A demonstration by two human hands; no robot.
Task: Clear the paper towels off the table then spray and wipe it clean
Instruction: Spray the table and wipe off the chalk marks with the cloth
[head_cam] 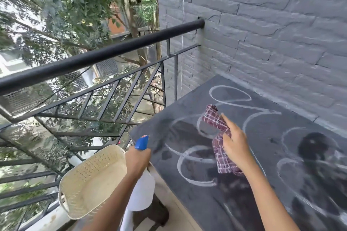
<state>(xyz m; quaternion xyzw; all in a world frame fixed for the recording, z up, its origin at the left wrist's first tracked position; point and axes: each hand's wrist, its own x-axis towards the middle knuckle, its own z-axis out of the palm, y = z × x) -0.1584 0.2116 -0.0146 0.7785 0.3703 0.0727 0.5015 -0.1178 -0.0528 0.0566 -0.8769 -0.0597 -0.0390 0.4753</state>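
Note:
The dark grey table [262, 155] fills the lower right, streaked with white loops and wet patches. My right hand [234, 142] grips a maroon checked cloth [217, 122] over the table's middle; the cloth hangs down below my palm. My left hand [138, 159] holds a spray bottle [142, 142] at the table's left edge. Its blue nozzle sticks up above my fist and its white body [142, 191] hangs below. No paper towels are in view.
A cream perforated basket [90, 180] stands left of the table, beside my left forearm. A black balcony railing [93, 58] runs across the left half. A grey brick wall [262, 33] backs the table on the right.

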